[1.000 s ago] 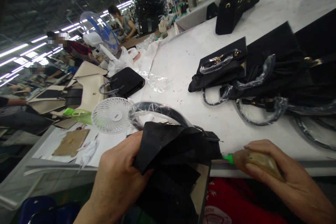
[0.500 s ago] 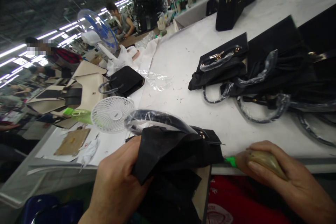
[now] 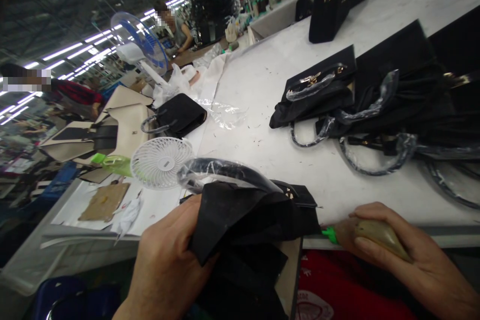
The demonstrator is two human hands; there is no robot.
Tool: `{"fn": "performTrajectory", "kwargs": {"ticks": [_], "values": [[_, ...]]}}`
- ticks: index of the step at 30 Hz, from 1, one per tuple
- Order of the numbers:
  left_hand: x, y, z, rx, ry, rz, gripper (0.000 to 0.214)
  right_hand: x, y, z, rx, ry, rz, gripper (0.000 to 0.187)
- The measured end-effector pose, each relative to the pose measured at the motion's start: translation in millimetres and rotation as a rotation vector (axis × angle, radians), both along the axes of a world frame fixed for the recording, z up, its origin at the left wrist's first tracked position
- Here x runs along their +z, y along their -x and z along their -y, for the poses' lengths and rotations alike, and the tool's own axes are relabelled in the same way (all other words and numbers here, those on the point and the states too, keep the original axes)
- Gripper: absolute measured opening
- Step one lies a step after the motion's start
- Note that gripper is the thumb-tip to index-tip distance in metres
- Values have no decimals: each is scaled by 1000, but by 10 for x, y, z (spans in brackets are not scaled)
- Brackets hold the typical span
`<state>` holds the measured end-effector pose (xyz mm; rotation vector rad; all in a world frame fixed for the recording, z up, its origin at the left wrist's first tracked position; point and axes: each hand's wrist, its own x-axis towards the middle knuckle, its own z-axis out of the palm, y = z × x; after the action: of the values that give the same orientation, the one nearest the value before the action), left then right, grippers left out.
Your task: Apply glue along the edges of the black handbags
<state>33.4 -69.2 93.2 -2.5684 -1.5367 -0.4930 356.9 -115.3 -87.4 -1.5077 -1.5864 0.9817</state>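
Handbag [image 3: 255, 215], just one, is clutched in our left grip [image 3: 165, 250]; our right grip [image 3: 416, 255] clasps one green-tipped tool [image 3: 380, 235] beside it. We count one white fan [image 3: 161, 162] beyond our left grip. The left shows its back; the right curls inward.

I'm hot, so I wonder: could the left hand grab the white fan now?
Probably not: the left hand grips the black bag, so it would likely have to let go first. The white fan looks near, though.
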Motion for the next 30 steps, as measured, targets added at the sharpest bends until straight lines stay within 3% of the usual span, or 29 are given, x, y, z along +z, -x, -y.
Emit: {"fn": "performTrajectory", "kwargs": {"ticks": [4,11,16,22,30], "values": [[15,-14,-3,-18,-16,-5,18,-13,9,27,-126,-25,-1,35],[-35,2,-23,-12,-27,-16,12,-50,19,310,-87,232,-198,43],[-33,9,-29,-3,-57,-51,12,-14,27,304,-121,120,-79,38],[-26,-19,-36,-1,-79,-58,9,-6,18,350,-120,121,-91,38],[-25,-46,-34,49,-58,-49,13,282,143,279,-308,66,5,43]]}}
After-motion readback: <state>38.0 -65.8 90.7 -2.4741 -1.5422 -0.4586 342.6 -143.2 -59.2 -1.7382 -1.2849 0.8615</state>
